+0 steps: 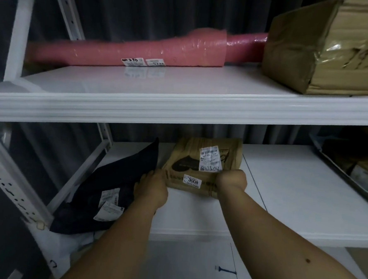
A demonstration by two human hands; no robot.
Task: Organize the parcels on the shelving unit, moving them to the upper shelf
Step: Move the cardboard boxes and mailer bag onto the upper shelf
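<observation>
Below, both hands' fingers gripping brown parcel, white lower shelf, dark curtain

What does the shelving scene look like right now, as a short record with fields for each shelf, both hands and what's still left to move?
upper shelf: pink wrapped roll lying along the back; large brown box at the right
lower shelf: small brown parcel labelled 3008 in the middle; dark bag parcel at the left
left hand: grip on the small brown parcel's left end
right hand: grip on its right front edge
left to move: small brown parcel, dark bag parcel
free space above: bare middle of the upper shelf
</observation>
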